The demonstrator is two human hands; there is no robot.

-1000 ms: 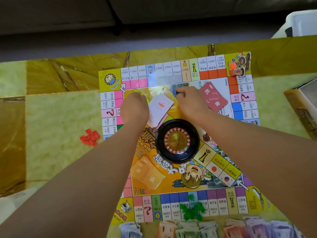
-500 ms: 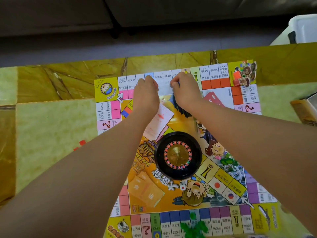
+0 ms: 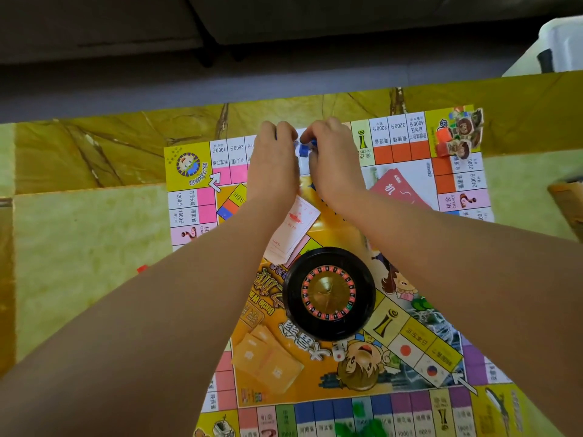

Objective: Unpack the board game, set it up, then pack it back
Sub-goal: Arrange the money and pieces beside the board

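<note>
Up at the far edge of the board (image 3: 186, 165), about mid-edge, both grips were bunched together over a little clump of blue pieces (image 3: 303, 149). The right grip (image 3: 334, 162) had its fingers curled down and was pinching the blue bits from the right. The left grip (image 3: 274, 162) was curled too, knuckles up, with slivers of blue peeking out by its fingers, so I'd say it had hold of some as well. Both forearms reached across the board from the near edge, one on each side of the roulette wheel (image 3: 328, 293).

Progress-wise, unpacking looked done and setup looked mostly there. The board lay flat on the surface (image 3: 79, 247) with the wheel in its middle. A red card deck (image 3: 397, 187) sat toward the far right corner and orange cards (image 3: 268, 361) toward the near left. A pale card stack (image 3: 291, 231) lay just beyond the wheel, partly under the left wrist. Character tokens (image 3: 460, 134) stood in the far right corner, and blurry green houses (image 3: 359, 427) sat at the near edge. A die (image 3: 339, 354) lay just on the near side of the wheel. One red piece (image 3: 142, 269) was off the board, near the surface's left edge.

I couldn't tell if the blue ones were being set down or lifted. My guess was that the whole pack-away half was yet to come. Something box-like (image 3: 568, 203) poked in at the surface's right edge, but it was too cut off to be sure.
</note>
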